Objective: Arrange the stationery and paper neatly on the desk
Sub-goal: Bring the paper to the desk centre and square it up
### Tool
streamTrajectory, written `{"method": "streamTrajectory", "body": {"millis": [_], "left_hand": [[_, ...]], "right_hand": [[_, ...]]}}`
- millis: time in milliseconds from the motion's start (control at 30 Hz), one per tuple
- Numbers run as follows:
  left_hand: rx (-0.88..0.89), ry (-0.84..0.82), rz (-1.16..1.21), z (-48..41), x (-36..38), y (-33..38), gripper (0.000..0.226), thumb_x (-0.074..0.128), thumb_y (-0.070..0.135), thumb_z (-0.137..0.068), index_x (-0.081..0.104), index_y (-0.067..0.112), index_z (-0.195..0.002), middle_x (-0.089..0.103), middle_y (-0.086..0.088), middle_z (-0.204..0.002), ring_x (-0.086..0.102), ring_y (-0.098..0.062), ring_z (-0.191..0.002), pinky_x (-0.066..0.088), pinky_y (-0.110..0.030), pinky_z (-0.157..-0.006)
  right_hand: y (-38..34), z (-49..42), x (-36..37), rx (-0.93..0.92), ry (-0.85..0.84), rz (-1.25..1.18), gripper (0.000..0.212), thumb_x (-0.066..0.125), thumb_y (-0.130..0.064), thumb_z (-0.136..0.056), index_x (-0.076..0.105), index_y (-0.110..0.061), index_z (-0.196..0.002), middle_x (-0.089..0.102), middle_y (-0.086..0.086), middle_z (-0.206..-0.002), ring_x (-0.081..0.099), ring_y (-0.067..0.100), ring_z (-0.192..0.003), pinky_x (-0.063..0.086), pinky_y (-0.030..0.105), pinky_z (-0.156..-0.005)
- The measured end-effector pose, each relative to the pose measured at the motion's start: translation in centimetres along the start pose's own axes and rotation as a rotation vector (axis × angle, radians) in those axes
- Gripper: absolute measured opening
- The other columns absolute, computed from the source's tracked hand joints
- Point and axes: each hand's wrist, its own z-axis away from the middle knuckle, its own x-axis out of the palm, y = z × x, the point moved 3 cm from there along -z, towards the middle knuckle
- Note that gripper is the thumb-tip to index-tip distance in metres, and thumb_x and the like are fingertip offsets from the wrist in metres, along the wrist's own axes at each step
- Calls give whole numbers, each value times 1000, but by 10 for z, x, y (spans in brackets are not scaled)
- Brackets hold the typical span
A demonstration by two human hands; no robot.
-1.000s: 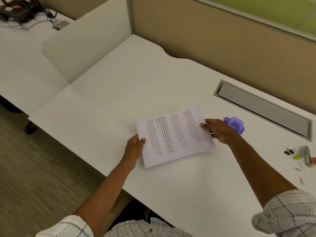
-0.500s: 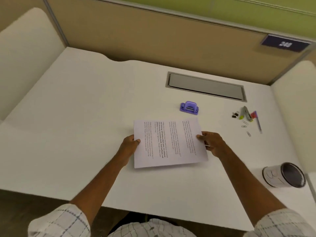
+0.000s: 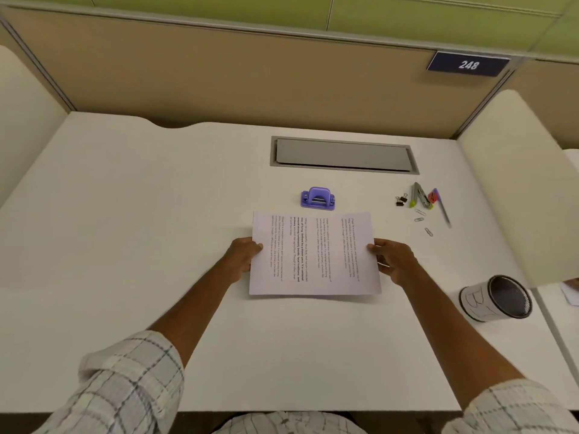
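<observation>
Printed white paper sheet sits near the middle of the white desk, long side toward the person, its lines of text running sideways; a thin shadow lies along its near edge, and whether it rests flat or is slightly raised cannot be told; the left hand pinches the sheet's left edge, thumb on top, the other fingers hidden below; the right hand grips the right edge likewise, thumb over the margin, fingers curled beside and under it; both forearms are bare below rolled checked sleeves; just beyond the sheet's far edge, apart from it, stands a small purple plastic hole punch; farther back a grey rectangular cable hatch is set into the desk; right of the punch lies a loose cluster (none of it touching the sheet): black binder clips, a grey and yellow-green tool too small to name, a purple pen, silver paper clips; a black mesh pen cup wrapped in white paper lies on its side near the desk's right edge; a dark plate reading 248 hangs on the tan partition
</observation>
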Motion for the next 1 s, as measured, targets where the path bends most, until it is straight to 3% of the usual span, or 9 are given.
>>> {"method": "streamTrajectory", "body": {"millis": [133, 267, 400, 600, 833, 1000], "left_hand": [[9, 88, 48, -11, 11, 12, 18, 58, 6, -99, 65, 4, -115, 69, -17, -115, 67, -33, -100, 55, -39, -83], [54, 178, 21, -26, 20, 19, 15, 65, 7, -95, 68, 5, -109, 72, -19, -115, 71, -38, -102, 58, -51, -94], [64, 242, -5, -34, 30, 23, 8, 66, 9, -96, 67, 9, -103, 71, -16, -112, 70, -36, -98, 58, -46, -92], [48, 238, -19, -46, 36, 21, 10, 65, 11, -96, 67, 11, -105, 72, -14, -113, 70, -37, -104, 58, -47, -94], [46, 213, -3, -57, 31, 25, 11, 66, 12, -96, 68, 14, -107, 73, -13, -113, 71, -34, -100, 59, -42, -86], [47, 200, 0, -64, 29, 27, 12, 65, 10, -96, 66, 13, -108, 71, -12, -110, 69, -27, -88, 57, -34, -74]], "right_hand": [[-10, -25, -1, -15, -8, 10, 25, 68, -2, -89, 71, -7, -113, 73, 12, -102, 69, 22, -82, 52, 30, -67], [-17, -47, -6, -49, 17, 23, 23, 68, -1, -88, 72, -7, -109, 74, 15, -103, 70, 26, -83, 56, 37, -79], [-15, -60, -11, -50, -7, 17, 23, 68, 0, -87, 71, -5, -110, 74, 13, -101, 71, 22, -80, 54, 28, -61], [-12, -72, -17, -51, -15, 21, 22, 69, -1, -88, 71, -4, -110, 74, 11, -100, 71, 22, -80, 54, 28, -61], [-11, -76, -13, -56, -24, -9, 23, 68, 0, -87, 72, -5, -109, 75, 12, -99, 73, 24, -82, 57, 28, -62], [-8, -80, -11, -60, -10, -7, 21, 69, -2, -86, 73, -8, -106, 76, 12, -101, 74, 27, -88, 60, 32, -71]]}}
